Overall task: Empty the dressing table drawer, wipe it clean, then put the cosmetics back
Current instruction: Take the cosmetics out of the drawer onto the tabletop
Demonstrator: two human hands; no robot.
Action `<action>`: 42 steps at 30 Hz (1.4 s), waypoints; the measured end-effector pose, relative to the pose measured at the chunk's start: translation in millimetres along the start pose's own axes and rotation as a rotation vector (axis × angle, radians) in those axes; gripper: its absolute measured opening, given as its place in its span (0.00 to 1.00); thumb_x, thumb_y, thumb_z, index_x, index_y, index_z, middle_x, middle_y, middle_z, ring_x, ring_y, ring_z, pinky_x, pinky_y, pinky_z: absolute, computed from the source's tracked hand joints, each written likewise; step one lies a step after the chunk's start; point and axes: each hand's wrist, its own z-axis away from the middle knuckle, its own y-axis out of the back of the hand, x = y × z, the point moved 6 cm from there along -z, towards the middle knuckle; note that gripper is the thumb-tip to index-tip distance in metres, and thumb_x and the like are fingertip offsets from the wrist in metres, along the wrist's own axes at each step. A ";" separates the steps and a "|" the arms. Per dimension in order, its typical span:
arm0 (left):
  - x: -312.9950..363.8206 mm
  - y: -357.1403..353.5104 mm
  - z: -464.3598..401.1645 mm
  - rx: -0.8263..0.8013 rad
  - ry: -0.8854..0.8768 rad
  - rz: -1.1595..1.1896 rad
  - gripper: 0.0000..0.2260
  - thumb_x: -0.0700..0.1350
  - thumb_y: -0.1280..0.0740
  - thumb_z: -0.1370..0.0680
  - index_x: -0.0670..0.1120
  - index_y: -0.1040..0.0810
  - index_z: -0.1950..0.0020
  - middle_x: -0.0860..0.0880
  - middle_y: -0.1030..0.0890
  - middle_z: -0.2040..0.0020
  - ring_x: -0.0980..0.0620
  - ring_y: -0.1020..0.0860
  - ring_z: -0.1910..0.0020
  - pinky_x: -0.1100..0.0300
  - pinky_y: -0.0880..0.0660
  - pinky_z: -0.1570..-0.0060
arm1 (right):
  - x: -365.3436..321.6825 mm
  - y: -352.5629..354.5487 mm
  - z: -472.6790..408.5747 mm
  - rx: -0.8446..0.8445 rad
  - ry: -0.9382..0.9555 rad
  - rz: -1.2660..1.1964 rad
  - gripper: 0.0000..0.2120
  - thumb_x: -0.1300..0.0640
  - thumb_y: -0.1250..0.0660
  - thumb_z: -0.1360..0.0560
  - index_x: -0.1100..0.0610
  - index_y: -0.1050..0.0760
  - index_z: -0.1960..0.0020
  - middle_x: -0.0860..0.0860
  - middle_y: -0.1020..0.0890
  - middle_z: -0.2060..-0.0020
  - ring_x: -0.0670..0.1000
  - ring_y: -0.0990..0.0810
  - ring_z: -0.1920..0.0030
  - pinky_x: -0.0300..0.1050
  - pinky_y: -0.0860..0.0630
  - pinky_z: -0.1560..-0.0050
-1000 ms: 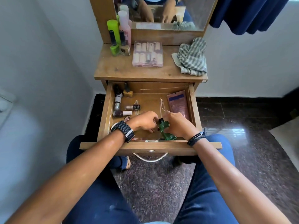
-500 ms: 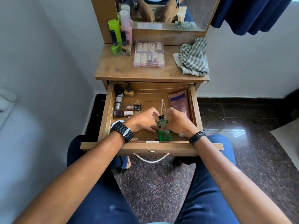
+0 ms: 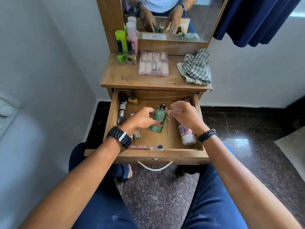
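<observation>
— Where is everything sitting right now?

— The drawer (image 3: 113, 116) is standing pulled out below the tabletop (image 3: 125, 76), over my knees; my left hand (image 3: 142, 120) is holding the glass bottle (image 3: 158, 119) above the drawer's middle; my right hand (image 3: 184, 115) is hovering just right of it, over the tube (image 3: 184, 133) lying along the right wall.

— And the rest?

— Small bottles (image 3: 122, 111) are lining the drawer's left wall; a flat packet (image 3: 145, 147) is lying against its front; on the tabletop, tall bottles (image 3: 126, 45) are standing at the back left, the clear case (image 3: 153, 63) in the middle, the cloth (image 3: 196, 66) at the right; the mirror (image 3: 198, 19) is rising behind them.
</observation>
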 end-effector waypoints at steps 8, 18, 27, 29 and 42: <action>-12.5 -3.9 -2.2 0.036 0.088 0.029 0.19 0.40 0.28 0.28 0.42 0.28 0.39 0.44 0.21 0.44 0.49 0.19 0.49 0.53 0.20 0.50 | 41.6 -27.4 20.5 -0.085 -0.164 0.414 0.29 0.56 0.33 0.25 0.60 0.41 0.30 0.63 0.33 0.36 0.66 0.31 0.36 0.56 0.32 0.36; -10.1 31.1 8.2 0.204 0.045 0.026 0.18 0.42 0.27 0.28 0.45 0.27 0.40 0.46 0.21 0.45 0.48 0.20 0.48 0.49 0.22 0.47 | 37.2 -24.5 12.4 -0.080 -0.168 0.272 0.34 0.54 0.25 0.32 0.59 0.41 0.35 0.58 0.25 0.44 0.55 0.24 0.49 0.45 0.23 0.54; 13.6 68.7 26.7 0.389 -0.158 0.123 0.09 0.39 0.28 0.27 0.47 0.25 0.50 0.50 0.20 0.56 0.54 0.20 0.58 0.66 0.21 0.65 | 3.1 6.6 15.9 -0.069 -0.021 -0.043 0.17 0.53 0.27 0.30 0.60 0.26 0.47 0.50 0.20 0.55 0.49 0.20 0.54 0.41 0.21 0.56; 18.9 81.1 26.4 0.446 -0.193 0.121 0.10 0.39 0.27 0.28 0.47 0.24 0.50 0.50 0.20 0.56 0.50 0.19 0.56 0.58 0.19 0.58 | -10.8 14.8 12.3 -0.063 0.021 -0.189 0.16 0.53 0.27 0.30 0.59 0.24 0.46 0.51 0.18 0.54 0.50 0.18 0.52 0.48 0.20 0.50; 60.1 160.2 7.8 0.873 -0.355 0.024 0.14 0.42 0.26 0.30 0.42 0.22 0.46 0.48 0.20 0.51 0.55 0.23 0.56 0.74 0.29 0.69 | -86.0 35.8 -61.0 0.000 -0.103 -1.137 0.04 0.58 0.38 0.21 0.59 0.27 0.50 0.57 0.19 0.54 0.52 0.19 0.56 0.46 0.21 0.57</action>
